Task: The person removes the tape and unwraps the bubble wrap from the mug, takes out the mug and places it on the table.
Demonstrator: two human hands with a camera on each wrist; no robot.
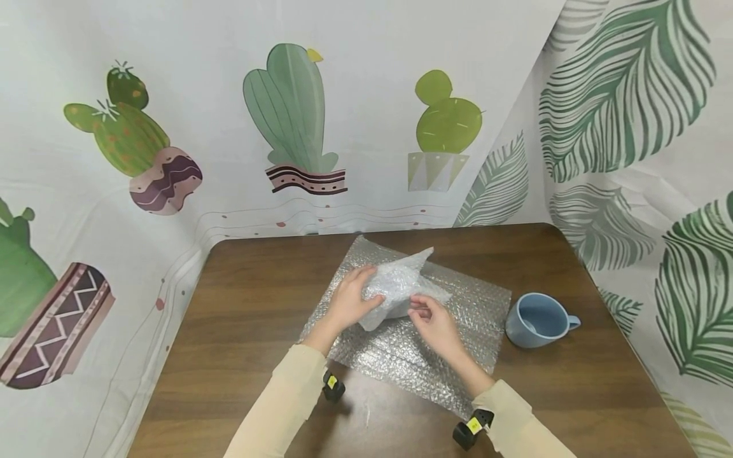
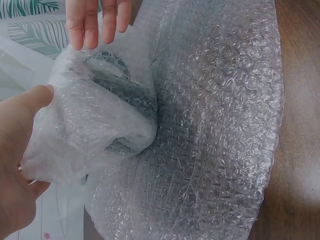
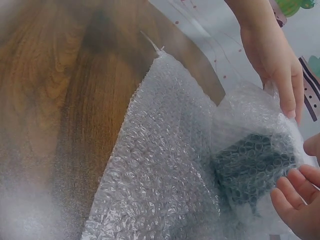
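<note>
A bundle of translucent bubble wrap (image 1: pixel 396 286) with pointed loose corners stands over a larger flat bubble-wrap sheet. What lies inside the bundle is hidden by the cloudy layers. My left hand (image 1: pixel 350 298) holds the bundle's left side, thumb on the near face. In the left wrist view its thumb and fingers (image 2: pixel 40 95) close around the wrap from both sides. At the bundle's near right side is my right hand (image 1: pixel 436 324), its fingers loosely bent. Nothing shows between the right thumb and fingers (image 3: pixel 287 192) in the right wrist view.
The flat bubble-wrap sheet (image 1: pixel 395 362) lies slanted across the brown wooden table (image 1: pixel 246 318). A blue mug (image 1: pixel 538 321) stands right of the sheet, handle pointing right. Behind the table hangs cloth printed with cacti and leaves (image 1: pixel 366 127).
</note>
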